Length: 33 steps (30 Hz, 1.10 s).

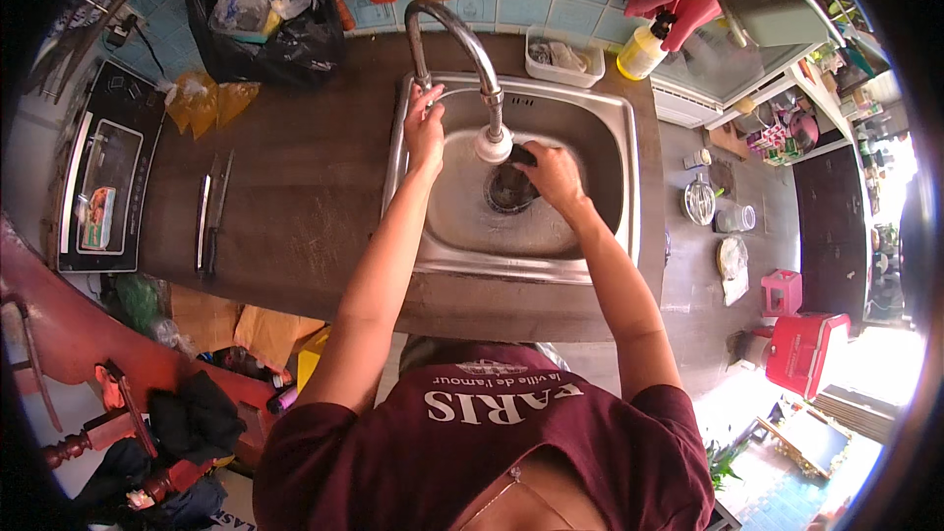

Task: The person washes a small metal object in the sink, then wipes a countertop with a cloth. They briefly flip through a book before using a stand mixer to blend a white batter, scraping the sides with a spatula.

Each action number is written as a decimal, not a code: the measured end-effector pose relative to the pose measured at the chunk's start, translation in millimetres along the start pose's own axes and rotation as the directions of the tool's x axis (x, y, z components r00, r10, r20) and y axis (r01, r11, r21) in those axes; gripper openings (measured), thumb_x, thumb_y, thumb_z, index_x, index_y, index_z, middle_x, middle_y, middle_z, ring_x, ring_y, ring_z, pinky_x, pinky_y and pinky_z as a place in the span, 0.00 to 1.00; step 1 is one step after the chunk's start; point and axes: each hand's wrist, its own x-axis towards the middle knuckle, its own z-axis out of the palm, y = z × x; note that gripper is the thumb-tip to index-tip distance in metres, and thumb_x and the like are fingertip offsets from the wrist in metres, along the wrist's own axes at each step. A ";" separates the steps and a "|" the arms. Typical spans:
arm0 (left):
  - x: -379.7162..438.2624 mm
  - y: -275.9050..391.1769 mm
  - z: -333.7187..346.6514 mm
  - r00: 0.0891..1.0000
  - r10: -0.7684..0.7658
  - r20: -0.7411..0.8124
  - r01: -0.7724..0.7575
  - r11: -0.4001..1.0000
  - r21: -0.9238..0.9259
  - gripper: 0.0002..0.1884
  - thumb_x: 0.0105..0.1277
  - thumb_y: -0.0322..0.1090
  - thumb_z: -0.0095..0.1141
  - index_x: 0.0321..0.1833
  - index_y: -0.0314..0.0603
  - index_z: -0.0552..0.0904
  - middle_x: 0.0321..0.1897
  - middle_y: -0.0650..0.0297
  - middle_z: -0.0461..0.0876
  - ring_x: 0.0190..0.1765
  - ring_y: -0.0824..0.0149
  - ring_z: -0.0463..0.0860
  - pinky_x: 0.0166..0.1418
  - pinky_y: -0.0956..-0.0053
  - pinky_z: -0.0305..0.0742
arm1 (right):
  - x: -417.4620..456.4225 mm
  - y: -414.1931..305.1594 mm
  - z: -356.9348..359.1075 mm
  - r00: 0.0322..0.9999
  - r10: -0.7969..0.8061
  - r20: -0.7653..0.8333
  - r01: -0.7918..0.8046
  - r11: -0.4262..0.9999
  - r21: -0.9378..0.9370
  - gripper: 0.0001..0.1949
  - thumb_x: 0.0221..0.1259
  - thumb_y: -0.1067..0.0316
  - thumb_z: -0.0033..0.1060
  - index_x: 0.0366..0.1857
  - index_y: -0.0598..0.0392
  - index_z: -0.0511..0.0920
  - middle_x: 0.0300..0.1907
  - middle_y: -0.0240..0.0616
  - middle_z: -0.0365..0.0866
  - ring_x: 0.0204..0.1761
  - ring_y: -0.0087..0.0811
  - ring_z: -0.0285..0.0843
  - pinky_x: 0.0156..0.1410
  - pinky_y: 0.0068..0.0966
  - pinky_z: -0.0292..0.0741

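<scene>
My left hand (pixel 424 136) is at the base of a curved chrome faucet (pixel 461 33), its fingers around the lever area at the sink's back left. Over the stainless steel sink (pixel 509 247), my right hand (pixel 552 173) grips a small dark object (pixel 522 155), whose kind I cannot tell. That object is close beside the white faucet head (pixel 493 145), above the drain (pixel 509 192). Whether water is running is not clear from this view.
Behind the sink stand a clear plastic container (pixel 564 72) and a yellow spray bottle (pixel 643 51). Knives (pixel 214 214) lie on the counter at the left, near a black plastic bag (pixel 295 44) and bags of orange liquid (pixel 199 102).
</scene>
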 end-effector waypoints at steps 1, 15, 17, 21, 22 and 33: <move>-6.3 3.5 0.6 1.000 -0.003 0.005 0.003 1.000 -0.001 0.24 0.65 0.28 0.48 0.65 0.39 0.67 0.65 0.53 0.66 0.69 0.59 0.62 0.69 0.64 0.57 | -5.5 -7.8 -12.7 0.999 0.032 -0.002 -0.032 0.998 -0.051 0.13 0.51 0.58 0.66 0.38 0.50 0.79 0.30 0.47 0.82 0.36 0.48 0.81 0.42 0.39 0.78; -128.7 -58.5 36.0 0.003 -0.681 0.732 0.999 0.028 0.022 0.31 0.58 0.63 0.55 0.46 0.36 0.77 0.36 0.56 0.82 0.36 0.58 0.83 0.40 0.62 0.80 | -76.3 -31.3 -38.7 0.796 -0.604 0.023 0.589 0.783 0.200 0.16 0.33 0.56 0.73 0.27 0.51 0.82 0.33 0.32 0.80 0.40 0.36 0.78 0.47 0.34 0.75; -129.1 -26.3 41.7 -0.072 -0.641 0.764 0.986 -0.162 -0.043 0.38 0.53 0.66 0.57 0.50 0.33 0.75 0.33 0.56 0.81 0.30 0.63 0.79 0.34 0.68 0.77 | -65.7 -9.0 -45.0 0.896 -0.438 -0.068 0.422 0.796 0.435 0.12 0.37 0.66 0.74 0.28 0.53 0.83 0.32 0.38 0.81 0.38 0.38 0.78 0.44 0.33 0.73; -120.4 -6.4 47.1 -0.267 -0.276 0.923 0.863 -0.495 0.101 0.50 0.45 0.68 0.62 0.60 0.27 0.68 0.26 0.64 0.74 0.27 0.70 0.72 0.36 0.77 0.68 | -38.5 42.3 -17.1 0.982 0.123 0.142 -0.182 0.438 0.881 0.11 0.50 0.67 0.68 0.36 0.58 0.81 0.35 0.34 0.81 0.38 0.33 0.78 0.48 0.30 0.73; -118.9 -1.5 56.9 -0.273 -0.216 0.937 0.849 -0.513 0.129 0.50 0.47 0.68 0.62 0.61 0.27 0.67 0.24 0.67 0.71 0.28 0.71 0.70 0.36 0.77 0.67 | -37.1 59.8 3.0 0.940 0.181 0.288 -0.321 0.186 0.929 0.13 0.52 0.66 0.67 0.40 0.59 0.80 0.37 0.33 0.81 0.40 0.31 0.78 0.50 0.28 0.73; -149.1 -5.2 104.1 0.518 -0.417 0.747 0.720 -0.260 -0.644 0.13 0.64 0.30 0.52 0.52 0.47 0.77 0.41 0.59 0.81 0.39 0.61 0.79 0.49 0.53 0.76 | -48.8 -7.6 45.0 0.999 -0.033 0.013 -0.035 -0.877 0.479 0.22 0.62 0.48 0.54 0.48 0.57 0.76 0.44 0.45 0.78 0.53 0.43 0.73 0.58 0.41 0.74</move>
